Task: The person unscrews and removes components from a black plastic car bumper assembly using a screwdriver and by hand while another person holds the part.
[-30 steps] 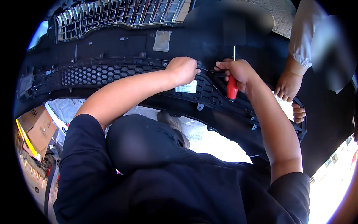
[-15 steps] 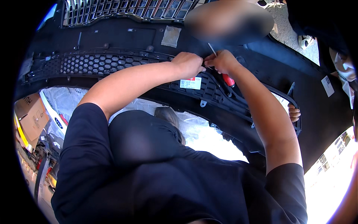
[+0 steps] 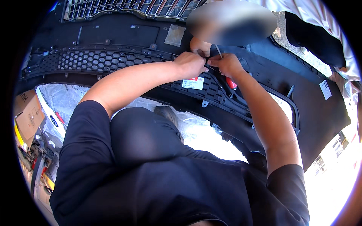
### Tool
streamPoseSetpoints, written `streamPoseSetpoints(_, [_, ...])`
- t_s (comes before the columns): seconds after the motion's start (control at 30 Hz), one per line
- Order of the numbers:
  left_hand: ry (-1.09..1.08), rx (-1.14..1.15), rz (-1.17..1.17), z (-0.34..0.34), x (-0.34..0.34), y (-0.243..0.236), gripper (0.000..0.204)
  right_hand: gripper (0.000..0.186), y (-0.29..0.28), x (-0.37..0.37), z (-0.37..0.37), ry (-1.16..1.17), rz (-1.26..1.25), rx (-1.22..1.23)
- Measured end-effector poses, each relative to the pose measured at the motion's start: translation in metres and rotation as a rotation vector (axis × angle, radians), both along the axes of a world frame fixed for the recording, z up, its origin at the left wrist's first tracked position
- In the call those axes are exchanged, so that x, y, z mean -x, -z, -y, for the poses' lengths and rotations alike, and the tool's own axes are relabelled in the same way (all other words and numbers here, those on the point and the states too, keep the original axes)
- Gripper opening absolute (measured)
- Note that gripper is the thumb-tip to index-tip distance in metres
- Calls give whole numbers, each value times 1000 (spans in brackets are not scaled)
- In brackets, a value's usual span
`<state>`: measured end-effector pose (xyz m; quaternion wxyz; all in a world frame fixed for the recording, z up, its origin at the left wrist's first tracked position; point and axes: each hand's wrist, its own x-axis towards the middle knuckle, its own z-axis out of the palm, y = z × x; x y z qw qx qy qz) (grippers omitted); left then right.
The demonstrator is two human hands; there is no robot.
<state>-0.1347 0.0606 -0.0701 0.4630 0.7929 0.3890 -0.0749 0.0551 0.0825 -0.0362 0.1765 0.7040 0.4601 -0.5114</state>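
My left hand (image 3: 191, 64) is closed, its fingertips pressed down at the seam of a black honeycomb lower grille (image 3: 90, 61); what they pinch is hidden. Just right of it, my right hand (image 3: 229, 64) is closed round a screwdriver. The red handle (image 3: 231, 83) sticks out below the palm, while the thin metal shaft (image 3: 218, 50) points away from me. That hand's thumb and forefinger reach to the same seam. Another person's hand (image 3: 201, 46) comes from the far side and nearly meets my left fingers. A white and red label (image 3: 193, 83) lies on the grille below my left hand.
The grille sits in a large black bumper (image 3: 120, 35). A chrome grille (image 3: 132, 8) lies beyond it, and a small clear packet (image 3: 174, 35) rests on the bumper. A metal bracket (image 3: 290, 91) stands up at the right opening. Cardboard boxes (image 3: 30, 115) are at the left.
The other person's hand has come in beside my left hand, and the fingers at the right-hand opening are gone. A person at the upper right has shifted. My hands stay almost in place.
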Motion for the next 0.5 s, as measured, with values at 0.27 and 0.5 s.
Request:
streamPoseSetpoints(0.27, [-37,-7,47,3,2,3,36,28,-8,3,8,-89,12,-137])
streamPoseSetpoints(0.5, [-83,-1,75,3,1,1,32,19,-21,25,13,-47,159,-114])
